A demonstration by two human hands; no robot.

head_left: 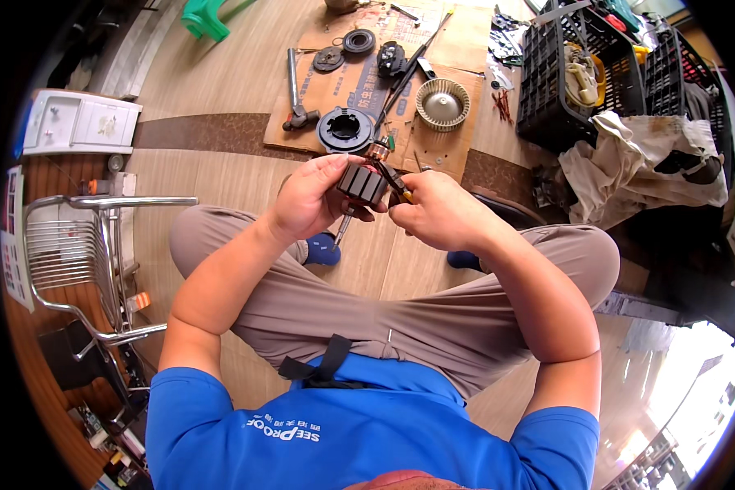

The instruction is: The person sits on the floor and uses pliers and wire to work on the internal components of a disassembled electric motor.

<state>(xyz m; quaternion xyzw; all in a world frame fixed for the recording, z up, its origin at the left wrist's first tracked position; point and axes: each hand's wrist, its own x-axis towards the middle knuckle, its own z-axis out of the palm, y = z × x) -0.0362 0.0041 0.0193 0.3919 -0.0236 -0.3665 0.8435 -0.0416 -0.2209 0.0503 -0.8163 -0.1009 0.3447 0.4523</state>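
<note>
1. Location: the grey-and-black slotted cylindrical motor rotor was held in the air above the pale wood-patterned floor, on the person's side of the flat brown cardboard sheet.
2. Left hand: fingers curled around the rotor's core, thumb near its upper edge.
3. Right hand: fingers closed on a dark hand tool with a yellow-marked handle, probably pliers or cutters. The tool's tip lay at or just beside the rotor's copper end; contact could not be confirmed, nor whether its jaws were parted.
4. Progress, done (judged): the rotor was out of any housing. A black ring-shaped part with a central hole, a cream finned fan wheel and a long-handled metal hammer lay separately on the cardboard.
5. Progress, left (judged): handling of the copper end seemed under way, not finished; no parts had been refitted to the rotor. Wire condition was too small to read.
6. Orientation: long axis ran lower left to upper right. Copper end pointed away from the person; the thin steel shaft pointed back toward the person, slightly leftward. Tilt out of that line could not be judged.
</note>
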